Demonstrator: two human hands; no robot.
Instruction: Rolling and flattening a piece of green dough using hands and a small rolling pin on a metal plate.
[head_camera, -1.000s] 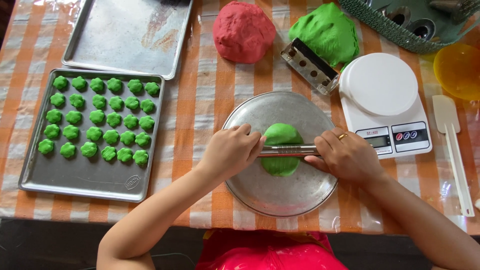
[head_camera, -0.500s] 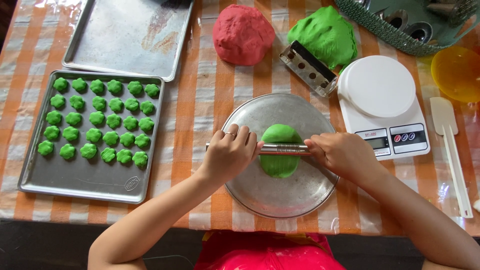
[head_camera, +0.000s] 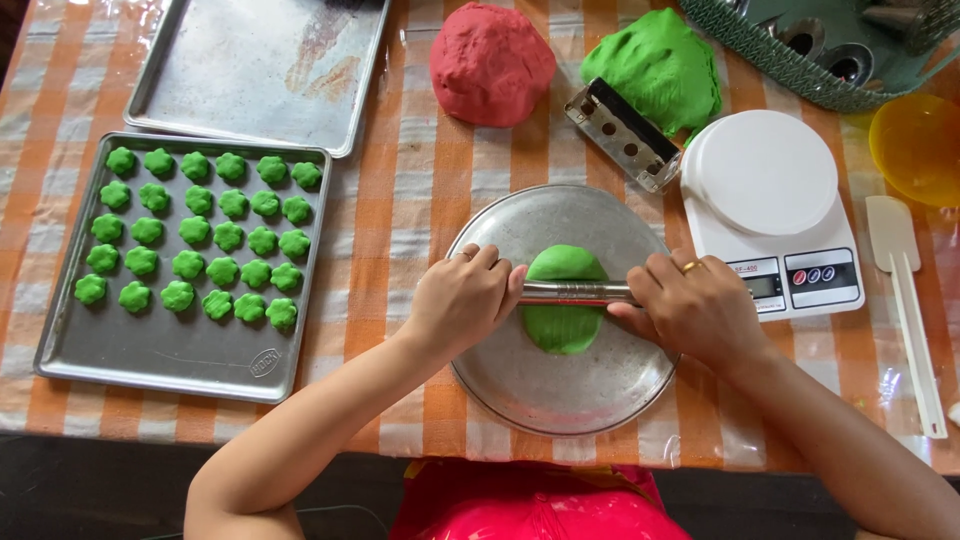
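A flattened piece of green dough (head_camera: 563, 322) lies in the middle of a round metal plate (head_camera: 590, 400). Across it runs a thin metal rolling pin (head_camera: 577, 292). My left hand (head_camera: 462, 300) grips the pin's left end and my right hand (head_camera: 694, 307), with a ring on one finger, grips the right end. Both hands press the pin onto the dough.
A baking tray (head_camera: 150, 350) at the left holds several small green flower-shaped dough pieces (head_camera: 200, 235). An empty tray (head_camera: 255, 65) lies behind it. A red dough ball (head_camera: 492, 62), green dough lump (head_camera: 655, 62), metal press (head_camera: 622, 135), white scale (head_camera: 770, 200), spatula (head_camera: 905, 300), yellow bowl (head_camera: 920, 145) and basket (head_camera: 830, 40) stand behind and right.
The pin has rolled slightly away from me over the green dough and both hands moved with it. The dough looks a little flatter and longer.
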